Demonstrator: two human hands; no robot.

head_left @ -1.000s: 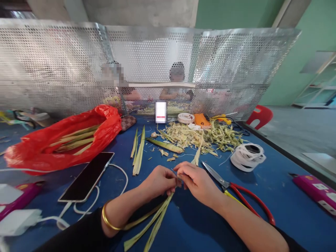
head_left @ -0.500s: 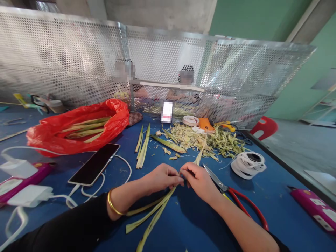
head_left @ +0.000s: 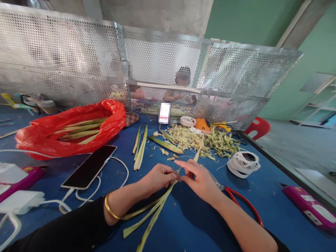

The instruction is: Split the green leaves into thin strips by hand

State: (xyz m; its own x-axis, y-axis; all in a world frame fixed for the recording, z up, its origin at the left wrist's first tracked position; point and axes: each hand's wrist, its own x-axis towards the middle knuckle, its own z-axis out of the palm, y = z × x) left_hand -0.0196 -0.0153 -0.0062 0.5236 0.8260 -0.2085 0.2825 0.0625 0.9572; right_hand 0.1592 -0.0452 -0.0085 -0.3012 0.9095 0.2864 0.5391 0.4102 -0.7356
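A bundle of long pale-green leaf strips [head_left: 160,206] runs between my hands, its loose ends trailing toward me over the blue table. My left hand [head_left: 159,180] is closed, pinching the bundle between thumb and fingers. My right hand [head_left: 201,178] meets it there, its thumb against the strips and its index finger stretched out; the other fingers are partly hidden. Beyond the right hand, more of the pale strip [head_left: 198,149] sticks out toward the leaf scraps. Scissors with red handles [head_left: 245,201] lie partly under my right forearm.
Leaf scraps [head_left: 183,138] are heaped at the back, near several loose leaves [head_left: 141,148]. A red plastic bag [head_left: 36,136] holds more leaves. Left lie a phone [head_left: 90,168] and white cables; right, a white ribbon roll [head_left: 243,166] and purple power strip [head_left: 309,206]. Behind a perforated screen [head_left: 162,52] people sit.
My right index finger has lifted and straightened away from the pinch point. Both hands remain together at the strips. The whole view has shifted slightly.
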